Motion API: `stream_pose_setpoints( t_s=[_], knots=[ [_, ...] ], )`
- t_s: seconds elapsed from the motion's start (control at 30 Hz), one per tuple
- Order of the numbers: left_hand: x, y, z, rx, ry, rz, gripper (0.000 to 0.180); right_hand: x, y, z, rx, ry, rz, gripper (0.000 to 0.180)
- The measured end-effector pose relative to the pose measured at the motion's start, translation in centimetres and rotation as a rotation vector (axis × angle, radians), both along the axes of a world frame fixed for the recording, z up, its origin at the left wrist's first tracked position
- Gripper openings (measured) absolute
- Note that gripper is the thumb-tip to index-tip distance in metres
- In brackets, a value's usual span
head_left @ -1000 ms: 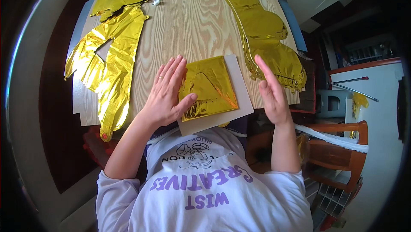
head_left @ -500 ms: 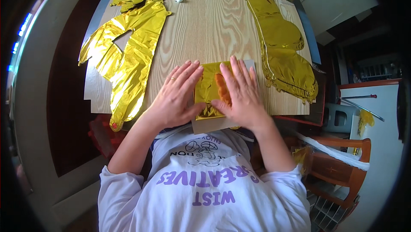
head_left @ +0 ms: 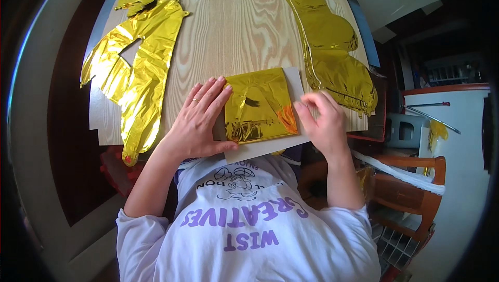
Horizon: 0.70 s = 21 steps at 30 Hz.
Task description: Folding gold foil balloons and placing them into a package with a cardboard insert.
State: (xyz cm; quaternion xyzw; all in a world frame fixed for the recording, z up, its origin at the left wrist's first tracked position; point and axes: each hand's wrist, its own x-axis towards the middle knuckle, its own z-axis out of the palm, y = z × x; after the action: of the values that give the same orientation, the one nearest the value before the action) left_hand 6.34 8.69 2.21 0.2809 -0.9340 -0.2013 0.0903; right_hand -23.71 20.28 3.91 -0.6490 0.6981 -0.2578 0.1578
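One gold square (head_left: 262,102) on a card (head_left: 296,87)

The square lies on the card at the table's (head_left: 239,32) near edge, between the two hands. The left hand (head_left: 195,121) is open at its left side, fingers close together with slight gaps, thumb stretched to the lower left corner. The right hand (head_left: 325,121) is curled beside its right side, thumb near the bent forefinger; whether it pinches anything, I cannot tell.

Steady, light pressure from the left hand should stop the foil sliding. For smoothing, a flat palm would likely press more evenly than curled fingers, working outward from the middle. The card seems to overhang the table, so gentler pressure suits that part.

The square looks folded and mirror-bright, rippled along its lower part, with an orange reflection at the lower right. Card shows as a pale border right and below.
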Motion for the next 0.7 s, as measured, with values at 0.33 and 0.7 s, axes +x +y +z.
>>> stream_pose_setpoints(
  t_s=[0.33, 0.7],
  knots=[
    [-0.8, 1.2, -0.4, -0.067, 0.032, -0.038, 0.121, 5.1, 6.7, -3.6, -0.180, -0.346, -0.546, 0.075],
    [-1.6, -1.2, 2.5, 0.237, 0.270, 0.065, 0.074, 5.1, 7.9, -3.1, 0.083, -1.173, -0.478, 0.046]
  ],
)
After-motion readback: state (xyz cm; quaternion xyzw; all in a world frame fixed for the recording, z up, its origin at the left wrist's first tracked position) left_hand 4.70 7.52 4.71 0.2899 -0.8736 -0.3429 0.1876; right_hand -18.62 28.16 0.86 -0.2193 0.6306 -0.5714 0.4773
